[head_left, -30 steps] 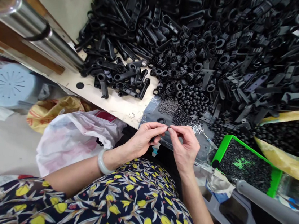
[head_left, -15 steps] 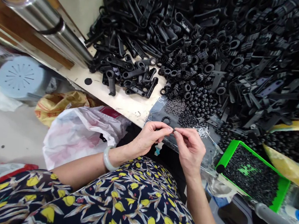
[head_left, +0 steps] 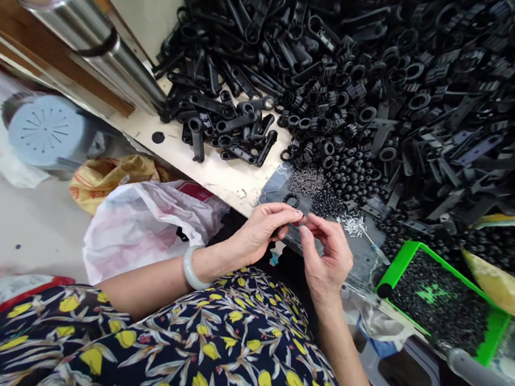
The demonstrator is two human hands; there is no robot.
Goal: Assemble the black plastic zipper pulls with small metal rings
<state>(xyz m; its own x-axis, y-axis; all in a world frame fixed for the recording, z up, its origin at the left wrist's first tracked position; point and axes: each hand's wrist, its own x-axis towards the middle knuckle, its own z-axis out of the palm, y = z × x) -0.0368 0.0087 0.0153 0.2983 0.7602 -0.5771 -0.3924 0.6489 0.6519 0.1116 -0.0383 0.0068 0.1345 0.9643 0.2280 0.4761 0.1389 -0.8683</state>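
My left hand (head_left: 266,228), with a pale bangle (head_left: 192,267) on its wrist, is closed in a pinch. A small black plastic part (head_left: 302,220) shows at its fingertips; its exact shape is too small to make out. Close by on the right, my right hand (head_left: 329,252) has thumb and forefinger slightly apart, with nothing visible between them. Both hands are over the table's front edge. Just beyond them lie a black ring (head_left: 291,199), a heap of small brownish bits (head_left: 306,182), small black beads (head_left: 329,203) and silver pins (head_left: 353,224).
Black handle-like parts (head_left: 247,123) and toothed rings (head_left: 344,97) pile up across the back. At right stands a green tray (head_left: 497,338) of tiny black pieces. A metal post (head_left: 93,41) rises at left. White bag (head_left: 136,222) and blue stool (head_left: 45,129) are below the table.
The fingertips of my two hands were together at the small part. My right thumb and forefinger have since parted, while the left keeps its pinch. The view has shifted slightly.
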